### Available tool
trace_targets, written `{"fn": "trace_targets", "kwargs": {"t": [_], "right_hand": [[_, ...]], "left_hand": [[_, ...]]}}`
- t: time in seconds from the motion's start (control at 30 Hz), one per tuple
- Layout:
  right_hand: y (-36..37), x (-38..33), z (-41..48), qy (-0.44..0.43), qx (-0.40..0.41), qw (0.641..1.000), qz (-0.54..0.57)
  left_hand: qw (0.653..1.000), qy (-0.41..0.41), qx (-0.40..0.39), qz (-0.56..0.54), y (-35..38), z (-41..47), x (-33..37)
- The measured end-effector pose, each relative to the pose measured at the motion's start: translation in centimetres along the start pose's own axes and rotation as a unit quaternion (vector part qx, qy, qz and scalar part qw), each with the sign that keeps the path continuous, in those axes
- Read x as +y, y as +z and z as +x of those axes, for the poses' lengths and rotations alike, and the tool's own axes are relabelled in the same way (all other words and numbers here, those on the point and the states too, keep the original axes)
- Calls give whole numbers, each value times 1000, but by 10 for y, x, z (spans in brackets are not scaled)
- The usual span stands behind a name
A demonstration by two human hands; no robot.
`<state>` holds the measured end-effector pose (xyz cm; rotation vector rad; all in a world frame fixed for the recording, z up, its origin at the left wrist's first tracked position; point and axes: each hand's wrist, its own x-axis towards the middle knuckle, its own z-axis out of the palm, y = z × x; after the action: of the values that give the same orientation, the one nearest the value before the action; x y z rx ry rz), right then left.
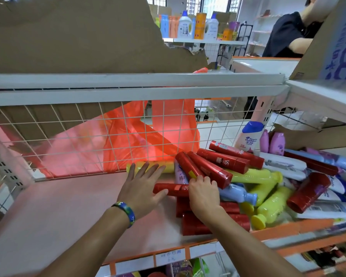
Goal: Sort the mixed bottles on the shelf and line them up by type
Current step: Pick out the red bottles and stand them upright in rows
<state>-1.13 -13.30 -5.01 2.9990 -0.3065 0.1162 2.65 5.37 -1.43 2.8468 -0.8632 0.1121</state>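
Observation:
A jumbled pile of bottles lies on the right half of the shelf (68,212): several red bottles (222,156), yellow bottles (268,208), a pale blue one (236,193) and white ones (284,162). My left hand (142,186) is spread flat with straight fingers, its thumb touching the end of a lying red bottle (172,189) and its fingertips at a yellow bottle (168,166) by the wire back. My right hand (204,193) lies over that same red bottle with fingers curled down onto it, at the pile's left edge.
A white wire grid (88,136) backs the shelf, with a red plastic bag (158,132) behind it. A Head & Shoulders bottle (248,136) and pink bottles (276,142) stand at the back right. A person in black (288,33) stands beyond. Another shelf sits overhead (128,84).

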Motion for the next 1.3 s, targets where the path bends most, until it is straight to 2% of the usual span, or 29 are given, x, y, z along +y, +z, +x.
{"fn": "trace_targets", "kwargs": {"t": [0.2,0.43,0.63,0.73,0.87,1.07,1.3], "right_hand": [[-6,5,-1,-31,55,998,19],[-13,3,-1,-96,212,972,37],[-19,20,-11,-124,268,954,60],[-21,32,-19,-111,306,944,60],[-22,46,-25,-99,319,941,59],[-27,60,-32,-92,292,950,64],[-28,90,-23,-10,289,953,88]], "left_hand": [[1000,2,-17,3,3,-3,-3],[999,-1,-48,-5,11,4,10],[999,28,0,-17,5,16,32],[998,41,21,-38,6,21,44],[997,39,17,-68,6,26,59],[998,33,12,-55,1,30,75],[991,4,9,-134,-1,37,74]]}}
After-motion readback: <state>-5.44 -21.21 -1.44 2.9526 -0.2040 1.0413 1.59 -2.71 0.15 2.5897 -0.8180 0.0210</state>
